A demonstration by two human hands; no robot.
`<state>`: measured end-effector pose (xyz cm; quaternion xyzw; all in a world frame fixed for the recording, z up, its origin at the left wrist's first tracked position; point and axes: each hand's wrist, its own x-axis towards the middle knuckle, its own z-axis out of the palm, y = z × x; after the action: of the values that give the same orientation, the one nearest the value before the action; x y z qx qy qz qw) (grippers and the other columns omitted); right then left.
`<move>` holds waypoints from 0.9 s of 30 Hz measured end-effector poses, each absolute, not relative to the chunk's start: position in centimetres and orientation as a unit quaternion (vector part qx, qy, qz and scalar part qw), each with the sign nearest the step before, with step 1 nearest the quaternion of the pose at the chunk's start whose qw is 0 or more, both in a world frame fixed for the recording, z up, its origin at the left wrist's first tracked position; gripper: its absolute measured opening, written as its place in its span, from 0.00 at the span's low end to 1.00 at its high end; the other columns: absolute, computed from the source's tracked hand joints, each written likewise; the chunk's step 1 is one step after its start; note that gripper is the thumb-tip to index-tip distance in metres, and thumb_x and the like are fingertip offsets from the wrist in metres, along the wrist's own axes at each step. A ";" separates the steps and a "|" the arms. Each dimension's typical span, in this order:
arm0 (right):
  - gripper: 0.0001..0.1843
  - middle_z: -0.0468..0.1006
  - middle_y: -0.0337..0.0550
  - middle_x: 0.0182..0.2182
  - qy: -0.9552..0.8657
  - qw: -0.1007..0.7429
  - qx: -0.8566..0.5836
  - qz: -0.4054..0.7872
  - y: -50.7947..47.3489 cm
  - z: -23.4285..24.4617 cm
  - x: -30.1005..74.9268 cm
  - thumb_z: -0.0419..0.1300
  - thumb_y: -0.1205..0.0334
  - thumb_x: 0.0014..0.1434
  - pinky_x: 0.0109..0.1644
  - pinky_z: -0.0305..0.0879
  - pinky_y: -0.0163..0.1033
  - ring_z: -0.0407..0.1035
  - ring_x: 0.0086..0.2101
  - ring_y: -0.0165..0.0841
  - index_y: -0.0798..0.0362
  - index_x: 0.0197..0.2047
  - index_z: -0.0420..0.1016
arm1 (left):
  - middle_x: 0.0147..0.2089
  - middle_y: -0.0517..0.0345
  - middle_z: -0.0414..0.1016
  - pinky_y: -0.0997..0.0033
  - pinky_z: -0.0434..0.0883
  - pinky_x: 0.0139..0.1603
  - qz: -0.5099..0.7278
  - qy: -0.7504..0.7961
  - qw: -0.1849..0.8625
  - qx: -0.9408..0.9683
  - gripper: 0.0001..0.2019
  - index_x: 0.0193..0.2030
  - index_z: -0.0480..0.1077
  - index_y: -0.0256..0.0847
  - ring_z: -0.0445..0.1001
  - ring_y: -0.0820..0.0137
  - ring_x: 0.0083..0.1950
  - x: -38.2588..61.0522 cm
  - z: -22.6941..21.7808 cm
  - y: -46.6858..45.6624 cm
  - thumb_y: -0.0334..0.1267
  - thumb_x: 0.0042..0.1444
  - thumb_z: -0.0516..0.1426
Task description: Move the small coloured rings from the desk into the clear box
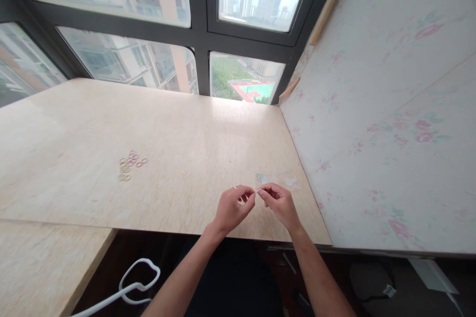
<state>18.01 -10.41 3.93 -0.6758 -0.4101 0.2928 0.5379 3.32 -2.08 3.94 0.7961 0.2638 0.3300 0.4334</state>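
My left hand (pixel 235 208) and my right hand (pixel 277 202) meet over the front right part of the stone sill, fingertips pinched close together. Between them is a tiny pale, thin piece (pixel 257 191), too small to name; both hands seem to grip it. A ring sits on a finger of my left hand. Just behind my right hand lies a clear plastic bag (pixel 284 180) with small greenish bits (pixel 259 176) at its left end. Farther left, a loose cluster of thin rings (pixel 128 162), gold and pinkish, rests on the sill.
The beige stone sill (pixel 178 133) runs back to dark-framed windows (pixel 203 34). A flowered wall (pixel 372 133) borders it on the right. Below the front edge, a white looped cable or tube (pixel 139 285) shows at left, and a dark chair-like shape (pixel 372 282) at right.
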 end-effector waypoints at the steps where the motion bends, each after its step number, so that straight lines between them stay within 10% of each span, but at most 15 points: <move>1: 0.11 0.75 0.40 0.25 -0.409 0.536 -0.685 0.277 -10.2 3.8 18.4 0.63 0.53 0.56 0.25 0.64 0.35 0.64 0.23 0.30 0.52 0.34 0.78 | 0.30 0.58 0.77 0.73 0.68 0.34 0.326 0.253 0.441 0.797 0.06 0.32 0.72 0.40 0.71 0.73 0.30 3.3 3.8 -2.1 0.34 0.58 0.54; 16: 0.09 0.74 0.42 0.27 -0.533 0.357 -0.766 0.042 -6.5 3.3 22.4 0.60 0.58 0.59 0.35 0.62 0.40 0.67 0.28 0.34 0.52 0.37 0.80 | 0.33 0.57 0.77 0.73 0.69 0.34 0.312 0.300 0.471 0.769 0.06 0.35 0.73 0.39 0.73 0.72 0.31 2.3 0.5 -1.5 0.35 0.59 0.54; 27: 0.07 0.76 0.42 0.27 -0.506 0.475 -0.711 0.117 -10.3 2.8 18.6 0.60 0.57 0.60 0.33 0.62 0.39 0.65 0.26 0.34 0.48 0.35 0.79 | 0.31 0.56 0.77 0.73 0.70 0.32 0.331 0.312 0.505 0.734 0.08 0.34 0.73 0.39 0.73 0.71 0.31 1.0 0.6 -1.0 0.39 0.58 0.55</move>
<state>18.63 -10.33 2.77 -0.7106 -0.5060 0.1171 0.4746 0.99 -0.99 0.60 0.7336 0.3117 0.3311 0.5050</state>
